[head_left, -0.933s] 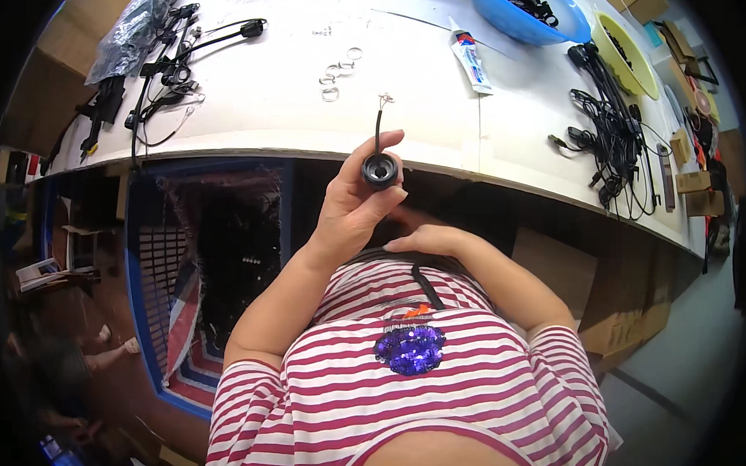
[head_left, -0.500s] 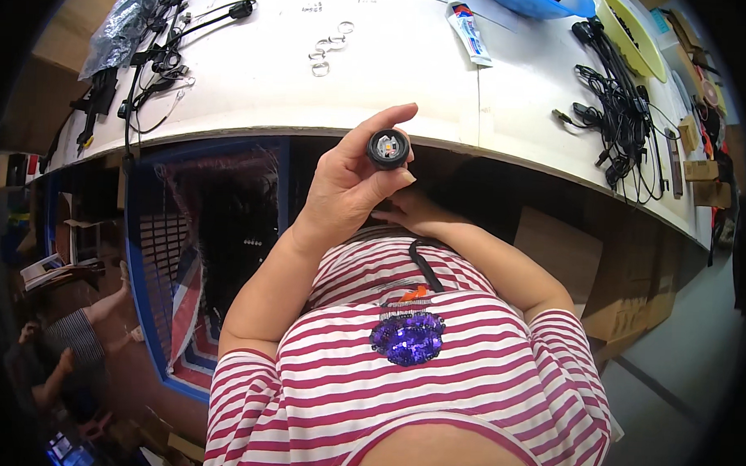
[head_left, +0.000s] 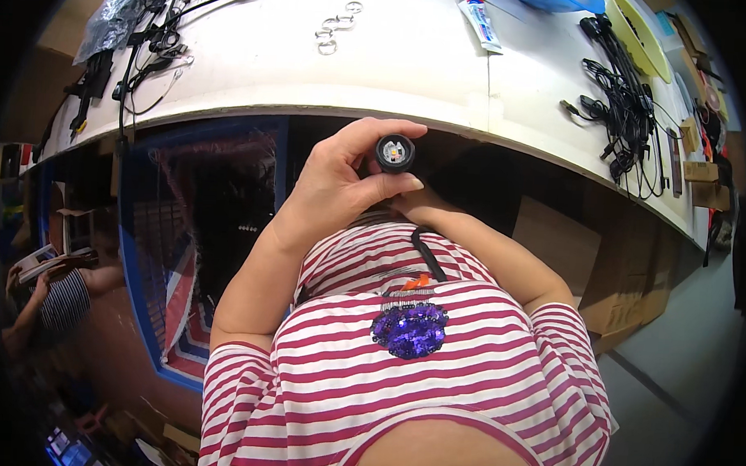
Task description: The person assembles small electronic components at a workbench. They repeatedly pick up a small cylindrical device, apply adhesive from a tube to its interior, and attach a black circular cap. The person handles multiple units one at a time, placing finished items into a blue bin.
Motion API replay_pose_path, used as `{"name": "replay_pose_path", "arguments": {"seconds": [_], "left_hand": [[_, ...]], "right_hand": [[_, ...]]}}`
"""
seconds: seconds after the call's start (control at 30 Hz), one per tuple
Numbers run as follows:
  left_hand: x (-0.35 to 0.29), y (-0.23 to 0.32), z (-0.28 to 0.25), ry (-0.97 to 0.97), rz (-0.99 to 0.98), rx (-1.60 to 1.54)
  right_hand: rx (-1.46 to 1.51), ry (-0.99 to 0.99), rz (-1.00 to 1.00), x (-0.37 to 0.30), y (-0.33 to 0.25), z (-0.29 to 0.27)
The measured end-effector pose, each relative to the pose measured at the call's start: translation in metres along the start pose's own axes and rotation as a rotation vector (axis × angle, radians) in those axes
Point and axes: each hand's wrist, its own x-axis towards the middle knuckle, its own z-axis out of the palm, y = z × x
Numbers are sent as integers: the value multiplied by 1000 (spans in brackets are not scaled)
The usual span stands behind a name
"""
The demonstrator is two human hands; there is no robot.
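Note:
In front of the table's near edge, my left hand (head_left: 330, 178) grips a black cylinder (head_left: 395, 154) between the thumb and the curled fingers. The cylinder's round end faces up and shows a pale disc with a small yellowish part inside. Its lower part is out of sight. My right hand (head_left: 417, 207) lies lower, close to my body and behind my left hand. Most of its fingers are hidden, so its hold cannot be made out. A short black strap (head_left: 428, 255) lies against my striped shirt.
Several metal rings (head_left: 327, 47) and a white-and-blue tube (head_left: 481, 23) lie on the white table (head_left: 312, 83). Black cables (head_left: 619, 118) sprawl at the right near a yellow basin (head_left: 660, 61). A blue-framed bin (head_left: 129, 266) stands below left; another person (head_left: 65, 308) is farther left.
My left hand and the black cylinder have come slightly nearer and to the right. My right hand stays low. The other person at the left now has both hands up at some flat things.

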Motion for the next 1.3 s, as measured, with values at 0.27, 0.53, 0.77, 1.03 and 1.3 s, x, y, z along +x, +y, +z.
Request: {"name": "replay_pose_path", "arguments": {"seconds": [0.27,0.53,0.77,1.03,1.3], "left_hand": [[-14,-3,-2,-146,-359,-513],[-17,-6,-1,-129,-433,-578],[-9,-8,-5,-237,-445,-556],[-16,-6,-6,-186,-415,-513],[-10,-7,-1,-208,-428,-518]], "right_hand": [[393,155,149,16,32,-12],[220,99,0,36,75,-17],[85,164,-23,34,75,-21],[54,125,-24,38,75,-24],[68,150,-59,34,94,-26]]}}
